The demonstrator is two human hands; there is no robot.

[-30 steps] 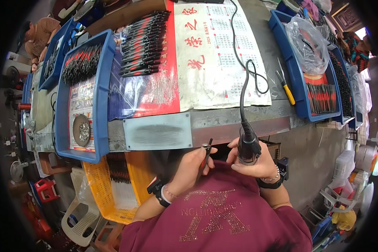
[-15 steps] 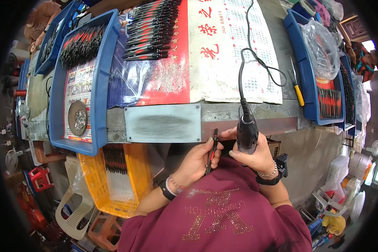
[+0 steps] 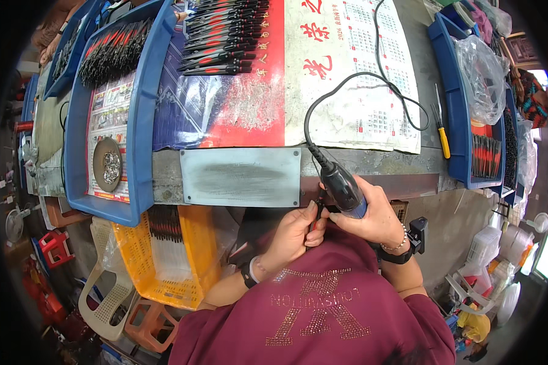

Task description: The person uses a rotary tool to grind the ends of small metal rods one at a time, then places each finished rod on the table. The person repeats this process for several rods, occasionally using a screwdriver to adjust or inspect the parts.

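Observation:
My left hand (image 3: 291,236) pinches a slim black-and-red pen-like tool (image 3: 318,214) between thumb and fingers, held upright just past the table's front edge. My right hand (image 3: 379,218) is wrapped round a black corded electric screwdriver (image 3: 342,186), which leans with its cord end up and to the left. Both hands are close together in front of my chest. The screwdriver's working tip is hidden, so I cannot tell whether it touches the slim tool. A grey-white smudged plate (image 3: 240,176) lies at the table edge, just beyond my left hand.
Many similar black-and-red tools (image 3: 222,45) lie stacked on the table. A blue tray (image 3: 141,140) at left holds more, plus a round dish (image 3: 106,164) of small metal parts. Other blue trays (image 3: 460,131) and a yellow-handled screwdriver (image 3: 444,143) are at right. A yellow crate (image 3: 131,261) stands below left.
The electric screwdriver has tilted, its cord end swinging left, and the cord loops further left. My right hand has closed in toward the left, which has shifted slightly right with the slim tool.

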